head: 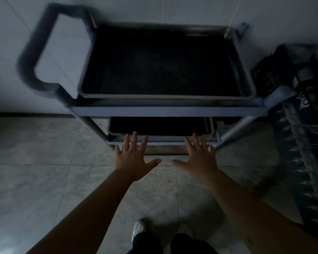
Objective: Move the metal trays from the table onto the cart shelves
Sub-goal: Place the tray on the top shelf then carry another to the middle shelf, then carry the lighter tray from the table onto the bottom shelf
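Arms: both forearms reached forward and down from the bottom corners of the view toward the cart's lower level.
Left hand (pixel 134 156): palm down, fingers spread and straight, thumb out to the side; fingertips lay at the front edge of the lower shelf, holding nothing.
Right hand (pixel 200 156): same flat pose, fingers splayed, thumb pointing inward toward the left thumb; fingertips at the same front rail, holding nothing.
Cart (pixel 169 111): grey metal frame with a dark looped handle on the left, standing on a pale tiled floor (pixel 35 171).
Top tray (pixel 165 95): large, dark, rimmed, filling the upper shelf.
Lower tray (pixel 160 133): dark, shallow, on the shelf beneath, just beyond the fingertips.
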### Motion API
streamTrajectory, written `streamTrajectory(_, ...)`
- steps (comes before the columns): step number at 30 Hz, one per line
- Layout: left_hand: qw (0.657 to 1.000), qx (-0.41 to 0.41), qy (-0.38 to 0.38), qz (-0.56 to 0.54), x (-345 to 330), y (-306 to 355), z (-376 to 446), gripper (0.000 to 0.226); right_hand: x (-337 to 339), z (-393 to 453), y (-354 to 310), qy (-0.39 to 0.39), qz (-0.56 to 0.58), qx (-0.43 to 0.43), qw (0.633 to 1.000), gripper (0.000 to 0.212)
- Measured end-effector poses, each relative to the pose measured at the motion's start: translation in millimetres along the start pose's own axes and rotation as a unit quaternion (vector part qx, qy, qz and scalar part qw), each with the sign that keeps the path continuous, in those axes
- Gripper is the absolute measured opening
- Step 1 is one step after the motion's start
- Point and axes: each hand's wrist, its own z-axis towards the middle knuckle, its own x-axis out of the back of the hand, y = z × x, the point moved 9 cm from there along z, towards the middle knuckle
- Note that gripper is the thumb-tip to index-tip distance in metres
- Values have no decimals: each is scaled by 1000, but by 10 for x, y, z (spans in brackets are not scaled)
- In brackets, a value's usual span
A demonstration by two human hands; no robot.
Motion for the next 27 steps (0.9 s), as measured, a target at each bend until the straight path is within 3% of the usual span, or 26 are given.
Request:
streamTrajectory(7,998,-35,55,-4,1159,68,-1133,109,906,-1095,-292,40,2,23,999,120)
streamTrajectory(11,992,-53,114,3,1482,58,-1284,111,1178,-1368,-424,68,-11,43,997,119)
streamTrajectory(17,988,-92,118,22,1607,208,-1181,109,1400,-1716,-291,111,5,14,994,117)
streamTrajectory(22,966,-236,95,47,1629,1285,-1088,109,1380,-2247,448,156,77,-105,979,114)
streamTrajectory(27,899,-432,60,39,1483,3076,-1655,110,1179,-3386,1654,150,110,-304,934,120)
